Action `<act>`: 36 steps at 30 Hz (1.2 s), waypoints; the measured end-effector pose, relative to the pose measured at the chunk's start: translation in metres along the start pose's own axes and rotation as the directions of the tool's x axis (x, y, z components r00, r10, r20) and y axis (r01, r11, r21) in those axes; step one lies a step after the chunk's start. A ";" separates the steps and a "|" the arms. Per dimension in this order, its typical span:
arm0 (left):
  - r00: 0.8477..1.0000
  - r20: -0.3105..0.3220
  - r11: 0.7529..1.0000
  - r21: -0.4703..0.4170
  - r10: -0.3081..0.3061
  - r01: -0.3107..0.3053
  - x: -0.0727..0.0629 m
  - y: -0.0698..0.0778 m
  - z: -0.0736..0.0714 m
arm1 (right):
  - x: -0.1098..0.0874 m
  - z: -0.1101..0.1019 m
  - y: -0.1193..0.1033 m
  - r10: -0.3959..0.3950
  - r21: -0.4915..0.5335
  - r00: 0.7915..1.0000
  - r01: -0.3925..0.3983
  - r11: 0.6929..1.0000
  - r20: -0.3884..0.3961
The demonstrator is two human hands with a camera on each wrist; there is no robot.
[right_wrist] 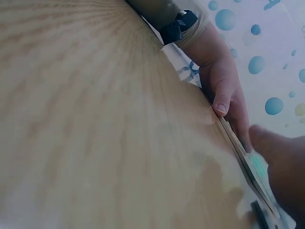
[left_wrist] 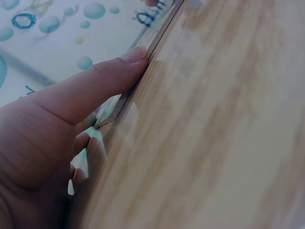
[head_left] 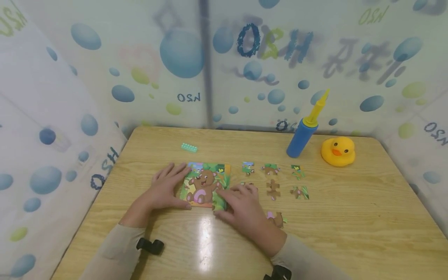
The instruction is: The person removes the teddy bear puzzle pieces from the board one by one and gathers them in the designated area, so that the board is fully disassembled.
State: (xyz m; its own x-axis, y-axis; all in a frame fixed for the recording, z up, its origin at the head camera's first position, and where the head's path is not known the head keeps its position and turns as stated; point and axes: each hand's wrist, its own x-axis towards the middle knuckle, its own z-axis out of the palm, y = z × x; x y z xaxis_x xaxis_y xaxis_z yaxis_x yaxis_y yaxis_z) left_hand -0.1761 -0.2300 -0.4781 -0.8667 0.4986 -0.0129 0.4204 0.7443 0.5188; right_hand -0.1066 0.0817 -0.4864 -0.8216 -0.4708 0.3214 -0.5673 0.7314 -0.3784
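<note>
A bear jigsaw puzzle (head_left: 204, 181) lies on the wooden table between the hands. My left hand (head_left: 162, 190) rests spread against its left side, fingertips at the upper left. In the left wrist view, the thumb (left_wrist: 109, 78) touches the puzzle's thin edge (left_wrist: 116, 107). At the lower right corner, my right hand (head_left: 248, 214) holds a green puzzle piece (head_left: 219, 203) between thumb and finger. This piece sits slightly out over the puzzle's bottom edge. The right hand partly hides another loose piece (head_left: 246, 183) behind its fingers.
Several loose pieces lie to the right, among them a brown one (head_left: 273, 189) and a pink-and-brown one (head_left: 276, 219) beside the right wrist. Farther back are a teal toy brick (head_left: 189, 147), a blue and yellow hand pump (head_left: 301, 136) and a yellow rubber duck (head_left: 338, 151).
</note>
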 end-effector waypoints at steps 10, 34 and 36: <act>1.000 0.016 1.000 0.016 -0.009 0.009 0.002 0.000 0.001 | -0.025 -0.010 0.006 -0.063 0.043 0.997 0.065 0.997 -0.035; 1.000 0.011 1.000 0.000 -0.009 0.009 0.001 0.000 0.001 | -0.120 -0.080 0.109 0.214 0.069 0.974 -0.210 0.975 -0.072; 1.000 0.018 1.000 -0.002 -0.012 0.012 0.001 -0.001 0.001 | -0.128 -0.083 0.112 0.234 0.071 0.968 -0.229 0.971 -0.085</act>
State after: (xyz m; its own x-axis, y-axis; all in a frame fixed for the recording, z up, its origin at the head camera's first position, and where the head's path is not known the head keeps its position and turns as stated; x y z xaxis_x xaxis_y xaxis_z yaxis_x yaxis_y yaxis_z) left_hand -0.1767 -0.2300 -0.4790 -0.8669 0.4974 -0.0341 0.4096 0.7495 0.5200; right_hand -0.0598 0.2649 -0.4979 -0.9238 -0.2429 0.2960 -0.3669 0.7830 -0.5023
